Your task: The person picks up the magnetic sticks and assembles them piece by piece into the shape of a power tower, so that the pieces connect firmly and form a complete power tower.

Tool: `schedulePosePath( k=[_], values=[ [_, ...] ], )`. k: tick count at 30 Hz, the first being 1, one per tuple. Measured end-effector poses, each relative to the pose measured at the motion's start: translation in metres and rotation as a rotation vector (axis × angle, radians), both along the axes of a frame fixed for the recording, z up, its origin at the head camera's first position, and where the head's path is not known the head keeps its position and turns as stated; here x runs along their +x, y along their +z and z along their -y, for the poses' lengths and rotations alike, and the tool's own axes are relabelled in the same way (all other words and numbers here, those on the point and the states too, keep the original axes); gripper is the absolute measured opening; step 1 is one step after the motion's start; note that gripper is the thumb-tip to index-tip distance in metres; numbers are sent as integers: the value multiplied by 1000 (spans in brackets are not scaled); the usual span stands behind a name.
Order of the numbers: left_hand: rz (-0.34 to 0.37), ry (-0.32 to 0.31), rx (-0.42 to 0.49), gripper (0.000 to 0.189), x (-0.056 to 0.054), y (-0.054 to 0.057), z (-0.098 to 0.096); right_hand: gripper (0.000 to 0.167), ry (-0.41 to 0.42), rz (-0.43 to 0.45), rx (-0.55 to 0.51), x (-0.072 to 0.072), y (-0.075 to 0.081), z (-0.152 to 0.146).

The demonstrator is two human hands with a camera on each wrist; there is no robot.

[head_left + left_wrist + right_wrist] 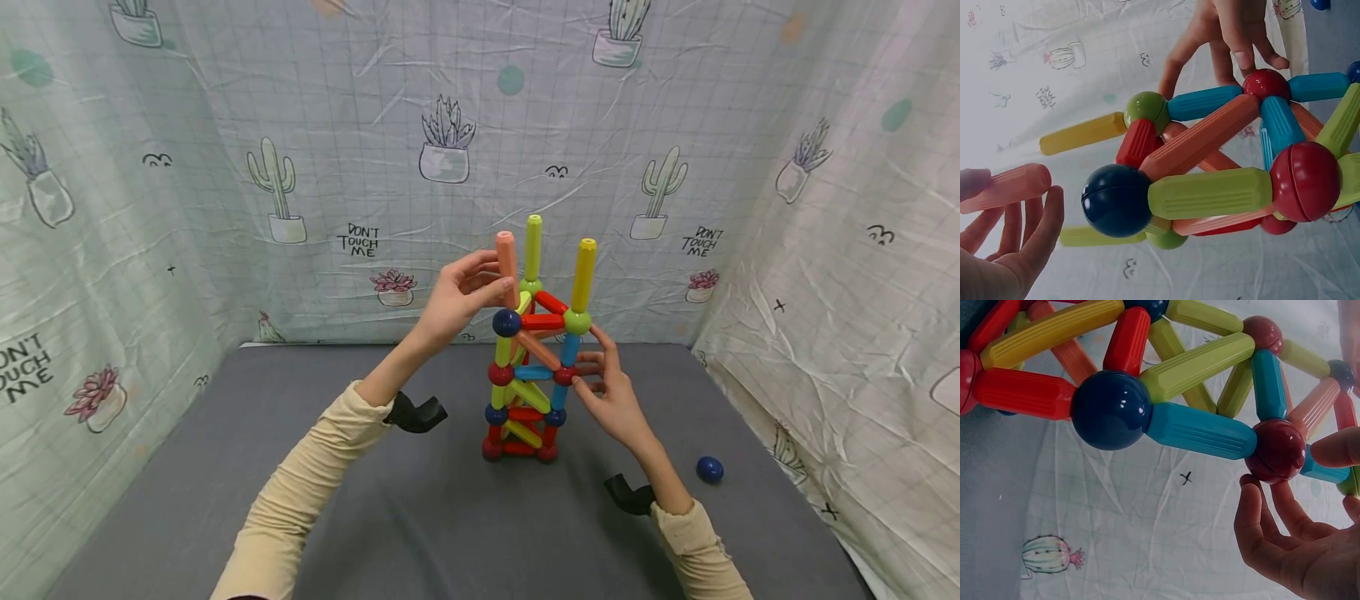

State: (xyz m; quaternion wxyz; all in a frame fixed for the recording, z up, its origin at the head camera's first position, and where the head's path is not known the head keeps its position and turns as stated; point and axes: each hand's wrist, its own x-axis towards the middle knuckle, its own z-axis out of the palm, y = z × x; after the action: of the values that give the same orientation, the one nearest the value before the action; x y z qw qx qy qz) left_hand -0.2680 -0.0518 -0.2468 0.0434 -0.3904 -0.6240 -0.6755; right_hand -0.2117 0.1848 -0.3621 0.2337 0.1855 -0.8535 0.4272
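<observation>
A tower (534, 392) of coloured rods and balls, apparently a magnetic building set, stands upright on the grey table. My left hand (459, 293) pinches a coral rod (507, 265) upright between thumb and fingers, over the dark blue ball (507, 322) at a top corner. In the left wrist view, a small gap separates the held coral rod (1013, 186) from the dark blue ball (1116, 200). Bent fingers of my right hand (617, 400) hold the tower's right side around a red ball (1277, 450). A yellow rod (583, 275) and a green rod (533, 250) rise from two other top corners.
A loose dark blue ball (709, 469) lies on the table (390, 525), right of my right forearm. Behind and at the sides hangs a pale cloth (360, 167) printed with cacti. Black straps (416, 414) sit at both wrists.
</observation>
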Motion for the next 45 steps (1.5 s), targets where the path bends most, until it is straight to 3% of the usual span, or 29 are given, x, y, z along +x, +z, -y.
schedulePosePath(
  k=[6,13,19,26,35,45],
  values=[
    [-63,57,-71,34,0,-6,-2,73,9,0,-6,-1,-1,-1],
    [-114,89,-93,34,-2,-8,-4,71,7,24,-16,3,6,2],
    [-109,105,-101,34,-6,-10,-6,68,-4,37,-6,19,24,15],
    [-119,132,-118,34,-7,-11,-7,68,-15,40,6,20,25,16],
    [-118,132,-112,33,-7,-14,-8,72,2,37,-4,3,5,2],
    [-123,140,-105,33,-9,-13,-6,71,10,-4,18,4,-3,-8]
  ],
)
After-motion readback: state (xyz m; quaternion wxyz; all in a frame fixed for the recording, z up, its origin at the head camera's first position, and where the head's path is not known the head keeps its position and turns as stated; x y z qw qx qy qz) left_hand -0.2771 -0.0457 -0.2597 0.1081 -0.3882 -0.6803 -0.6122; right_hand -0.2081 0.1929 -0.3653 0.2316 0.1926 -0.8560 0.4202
